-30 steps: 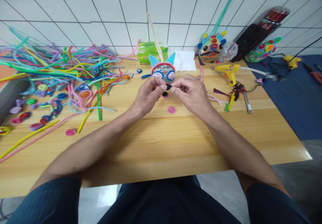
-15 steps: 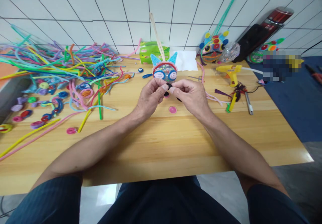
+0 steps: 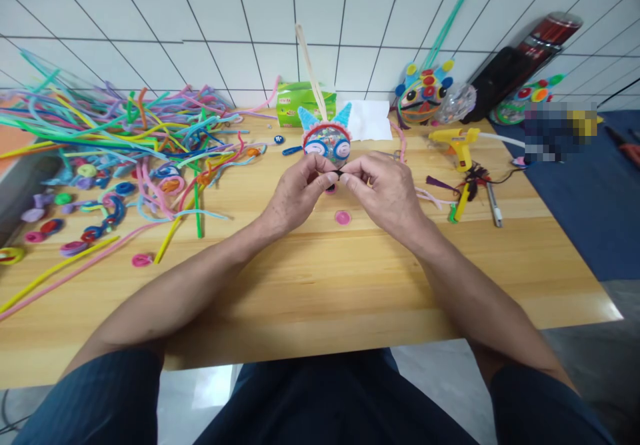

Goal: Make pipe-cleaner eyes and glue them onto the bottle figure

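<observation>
My left hand (image 3: 300, 192) and my right hand (image 3: 383, 188) meet near the middle of the table, each pinching a small black piece (image 3: 339, 172) between thumb and forefinger. Fingers cover most of that piece. Just behind them stands a decorated clear ball (image 3: 327, 140) with blue pointed ears, round blue-rimmed eyes and a pale loop on top. A flat pink disc (image 3: 343, 217) lies on the wood below my fingertips. Partly hidden under my fingers is a small black and pink piece (image 3: 331, 189).
Colourful pipe cleaners (image 3: 125, 125) and coils cover the left of the table (image 3: 300, 285). Behind are a green packet (image 3: 290, 105) and white paper (image 3: 373, 122). Rightward lie a yellow glue gun (image 3: 460, 145), a pen (image 3: 495, 205) and another decorated ball (image 3: 421, 95).
The black piece has turned and shows less between my fingertips, which have drawn closer together. My right hand has shifted slightly to the right.
</observation>
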A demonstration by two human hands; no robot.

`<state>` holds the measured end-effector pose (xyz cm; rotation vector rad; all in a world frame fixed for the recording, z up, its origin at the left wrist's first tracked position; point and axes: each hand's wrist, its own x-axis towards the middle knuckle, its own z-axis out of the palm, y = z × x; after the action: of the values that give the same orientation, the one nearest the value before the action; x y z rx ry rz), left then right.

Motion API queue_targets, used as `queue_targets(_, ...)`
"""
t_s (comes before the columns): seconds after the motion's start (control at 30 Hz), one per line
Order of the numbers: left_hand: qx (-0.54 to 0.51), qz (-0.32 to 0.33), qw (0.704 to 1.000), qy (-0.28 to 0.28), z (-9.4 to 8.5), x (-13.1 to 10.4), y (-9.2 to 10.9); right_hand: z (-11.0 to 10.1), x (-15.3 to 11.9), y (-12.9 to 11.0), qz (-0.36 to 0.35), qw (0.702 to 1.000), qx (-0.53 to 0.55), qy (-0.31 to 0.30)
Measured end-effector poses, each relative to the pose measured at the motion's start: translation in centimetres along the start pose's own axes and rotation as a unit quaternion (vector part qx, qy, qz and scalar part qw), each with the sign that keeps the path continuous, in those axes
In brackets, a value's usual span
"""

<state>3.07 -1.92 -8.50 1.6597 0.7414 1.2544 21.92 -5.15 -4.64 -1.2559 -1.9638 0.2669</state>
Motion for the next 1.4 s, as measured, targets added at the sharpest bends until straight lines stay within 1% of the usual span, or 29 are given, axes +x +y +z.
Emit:
queue_targets(0.23,-0.023,-0.013,1.0,0.005,0.2,0.0,0.2,-0.3,0.2,-0.2,0.024,0.998,0.052,0.002)
queue_targets(0.3,-0.041,-0.024,0.999,0.013,0.2,-0.1,0.4,0.1,0.0,-0.1,0.037,0.997,0.074,0.01)
queue_targets(0.4,-0.083,-0.049,0.995,0.035,0.4,-0.3,0.4,1.1,-0.2,0.0,0.069,0.988,0.137,0.021)
queue_targets(0.5,-0.138,-0.079,0.985,0.07,0.9,-0.6,0.4,1.9,-0.4,0.1,0.103,0.974,0.199,0.024)
queue_targets(0.57,-0.173,-0.1,0.976,0.082,1.1,-0.7,0.3,2.1,-0.4,0.2,0.119,0.969,0.213,0.025)
queue_targets(0.63,-0.18,-0.114,0.975,0.07,1.1,-0.7,0.2,1.9,-0.3,0.3,0.11,0.976,0.184,0.03)
queue_targets(0.67,-0.165,-0.111,0.978,0.059,1.0,-0.6,0.1,1.7,-0.3,0.4,0.092,0.983,0.152,0.035)
queue_targets(0.77,-0.073,-0.057,0.995,0.029,0.4,-0.3,-0.1,1.0,-0.2,0.4,0.014,0.999,0.033,0.041)
queue_targets(0.87,-0.009,0.001,0.999,0.035,0.1,-0.1,-0.2,0.6,-0.3,0.3,-0.028,0.999,-0.032,0.028)
queue_targets(0.93,-0.009,0.015,0.999,0.048,0.2,-0.2,-0.1,0.6,-0.3,0.2,-0.028,0.999,-0.028,0.026)
queue_targets(1.03,-0.044,0.016,0.996,0.069,0.6,-0.4,0.1,0.8,-0.3,0.0,-0.003,1.0,0.016,0.027)
queue_targets(1.1,-0.072,0.005,0.994,0.079,0.9,-0.7,0.2,1.1,-0.3,-0.1,0.021,0.998,0.053,0.024)
queue_targets(1.2,-0.106,-0.033,0.99,0.092,1.2,-0.9,0.1,1.5,-0.4,0.0,0.045,0.993,0.104,0.025)
queue_targets(1.3,-0.12,-0.064,0.988,0.079,1.1,-0.9,-0.2,1.6,-0.4,0.2,0.032,0.994,0.102,0.037)
queue_targets(1.33,-0.115,-0.064,0.989,0.067,1.0,-0.8,-0.3,1.5,-0.4,0.3,0.02,0.995,0.086,0.042)
queue_targets(1.4,-0.085,-0.044,0.994,0.044,0.7,-0.6,-0.3,1.3,-0.3,0.3,-0.007,0.998,0.042,0.051)
